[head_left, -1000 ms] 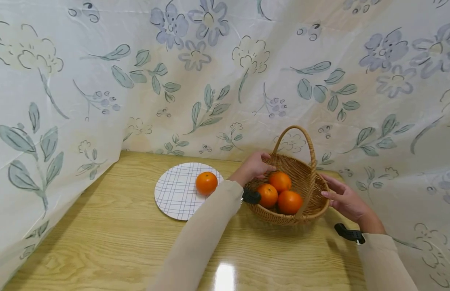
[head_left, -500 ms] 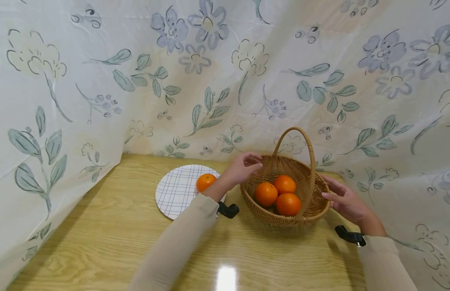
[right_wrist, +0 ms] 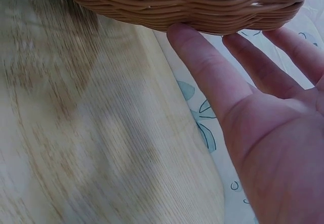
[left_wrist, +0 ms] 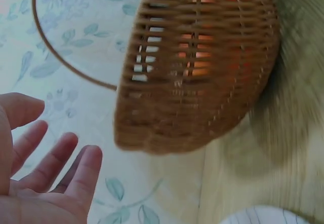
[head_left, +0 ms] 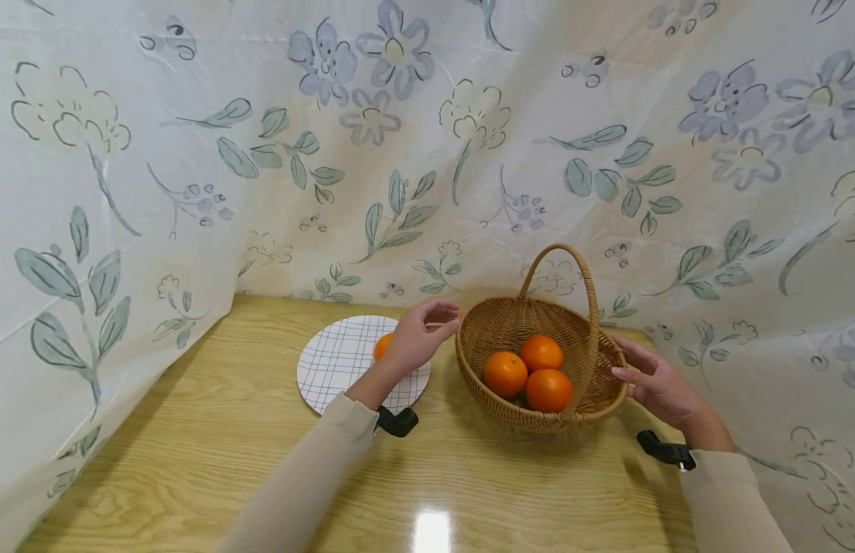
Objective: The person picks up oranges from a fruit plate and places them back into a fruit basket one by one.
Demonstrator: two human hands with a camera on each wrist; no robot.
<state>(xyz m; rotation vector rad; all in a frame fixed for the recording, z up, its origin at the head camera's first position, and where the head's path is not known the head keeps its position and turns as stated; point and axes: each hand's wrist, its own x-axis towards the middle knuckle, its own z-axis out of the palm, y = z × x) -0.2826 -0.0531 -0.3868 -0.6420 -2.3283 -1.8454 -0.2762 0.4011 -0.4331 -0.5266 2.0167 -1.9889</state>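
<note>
A wicker basket point(head_left: 531, 418) with a tall hoop handle stands at the right of the table and holds three oranges point(head_left: 505, 374). My left hand point(head_left: 416, 338) is just left of the basket's rim, above the plate, with nothing in it. Its fingers point(left_wrist: 83, 178) are spread and loosely bent in the left wrist view, apart from the wicker. My right hand point(head_left: 658, 384) touches the basket's right side; in the right wrist view its fairly straight fingers point(right_wrist: 202, 64) have their tips at the wicker. Another orange point(head_left: 383, 347) lies on the plate, partly hidden by the left hand.
A round white plate point(head_left: 330, 361) with a blue grid pattern lies left of the basket on the wooden table point(head_left: 192, 445). Floral cloth point(head_left: 399, 153) hangs behind the table and along both sides. A black wrist mount point(head_left: 397, 422) sits on each forearm.
My left hand has come out of the basket, moving left over the plate, and now partly covers the orange there. The basket's oranges have shifted slightly. My right hand stays at the basket's side.
</note>
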